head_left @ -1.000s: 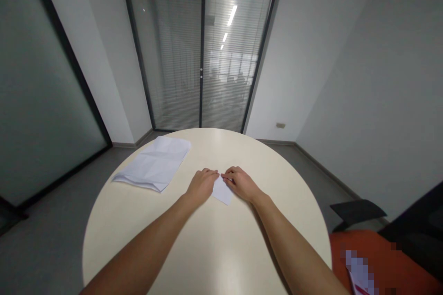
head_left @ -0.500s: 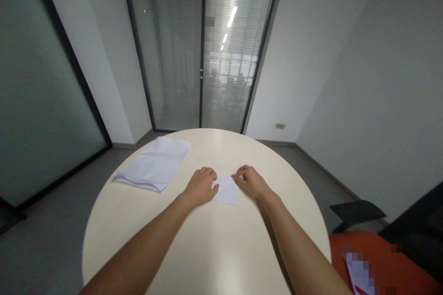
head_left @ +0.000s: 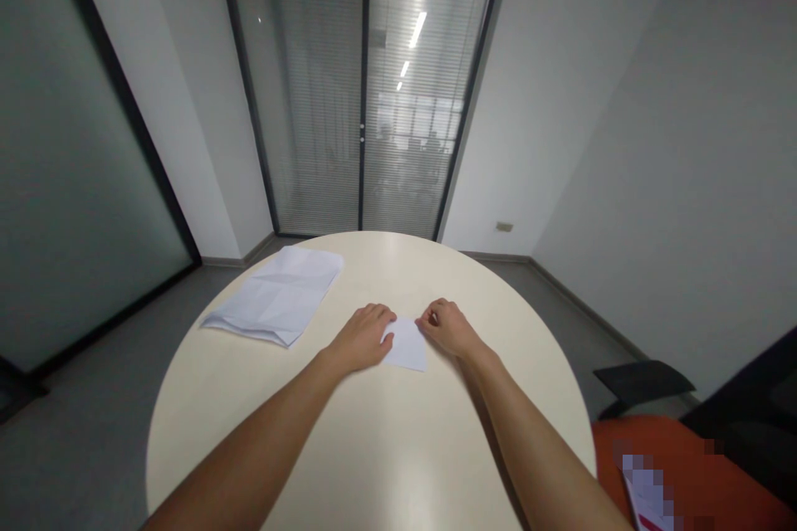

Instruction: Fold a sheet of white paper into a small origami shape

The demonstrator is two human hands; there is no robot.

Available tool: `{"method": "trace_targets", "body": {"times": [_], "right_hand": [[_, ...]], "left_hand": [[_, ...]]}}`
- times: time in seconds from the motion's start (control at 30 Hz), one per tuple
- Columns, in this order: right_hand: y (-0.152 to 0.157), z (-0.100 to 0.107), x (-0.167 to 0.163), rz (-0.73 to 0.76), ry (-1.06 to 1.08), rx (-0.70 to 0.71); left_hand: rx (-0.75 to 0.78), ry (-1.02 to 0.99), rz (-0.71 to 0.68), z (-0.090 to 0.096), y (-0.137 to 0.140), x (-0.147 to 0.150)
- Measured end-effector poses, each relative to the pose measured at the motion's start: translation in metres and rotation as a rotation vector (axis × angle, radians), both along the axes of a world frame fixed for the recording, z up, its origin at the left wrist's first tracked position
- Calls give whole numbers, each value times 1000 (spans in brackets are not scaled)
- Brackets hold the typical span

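A small white piece of paper [head_left: 407, 347] lies on the pale round table [head_left: 398, 431] between my hands. My left hand [head_left: 362, 338] rests palm down over its left side, thumb held apart from the other fingers. At the paper's upper right corner, my right hand [head_left: 451, 329] has thumb and fingertips pinched together on the edge. That corner is partly hidden by the fingers, and the paper's right edge slants inward toward them.
Larger folded white sheets [head_left: 280, 294] lie at the table's far left. An orange chair [head_left: 685, 456] with a black armrest [head_left: 644, 382] stands at the lower right, with a blurred printed item [head_left: 647, 489] on its seat. A glass door [head_left: 361, 99] with blinds is behind the table.
My right fingers have curled tighter at the paper's upper right corner, which now looks drawn inward. My left hand has shifted very slightly over the paper. The folded sheets have stayed put.
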State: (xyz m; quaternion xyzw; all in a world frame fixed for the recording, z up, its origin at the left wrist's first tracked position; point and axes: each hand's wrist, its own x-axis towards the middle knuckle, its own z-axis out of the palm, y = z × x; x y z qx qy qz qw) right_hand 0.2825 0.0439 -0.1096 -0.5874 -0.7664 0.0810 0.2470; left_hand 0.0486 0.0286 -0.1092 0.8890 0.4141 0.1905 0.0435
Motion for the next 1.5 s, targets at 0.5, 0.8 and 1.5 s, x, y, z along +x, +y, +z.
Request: {"method": "trace_targets", "body": {"times": [0.5, 0.8, 1.5], "right_hand": [[5, -8, -3, 121, 474, -169], [3, -1, -14, 152, 701, -130], [-13, 23, -13, 123, 318, 154]], "left_hand": [[-15, -129, 69, -6, 5, 0], [-131, -450, 106, -7, 17, 4], [81, -609, 87, 10, 7, 3]]}}
